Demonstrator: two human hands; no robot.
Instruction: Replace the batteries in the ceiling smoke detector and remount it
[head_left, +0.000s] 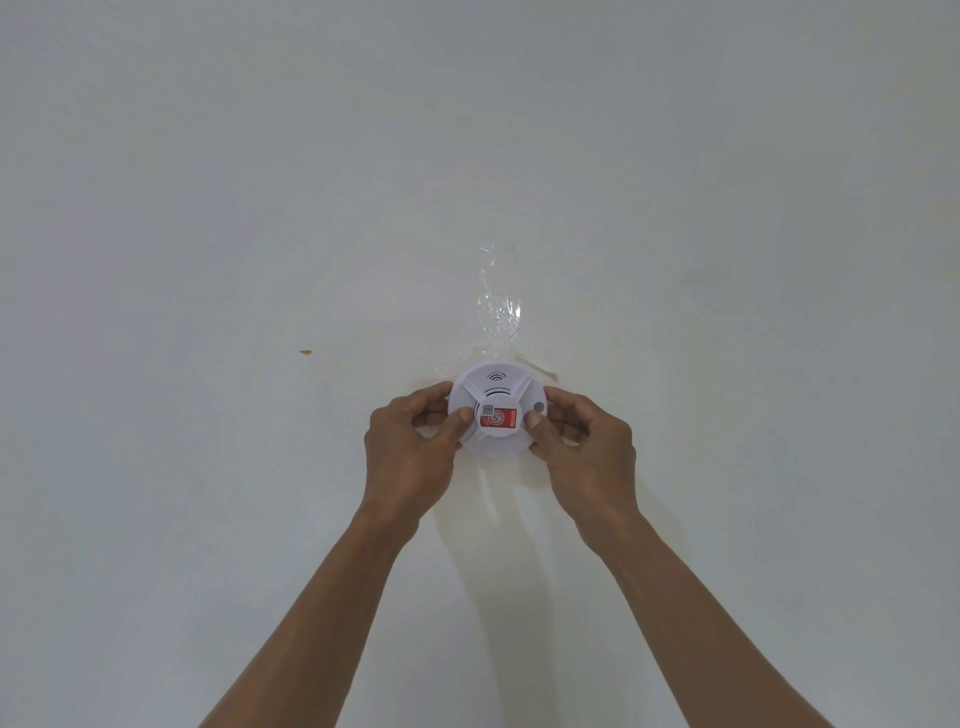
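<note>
A round white smoke detector (497, 387) sits against the white ceiling, with a red sticker (500, 418) and a small QR label on its face. My left hand (410, 447) grips its left edge, thumb on the face beside the sticker. My right hand (584, 447) grips its right edge, thumb resting near a small grey button (539, 406). Both arms reach up from the bottom of the view. The detector's back and its mount are hidden.
Strips of clear tape (500, 306) run along the ceiling (208, 208) above the detector, with more tape at its upper right. A small yellowish speck (305, 352) marks the ceiling to the left. Faint yellow stains surround the detector.
</note>
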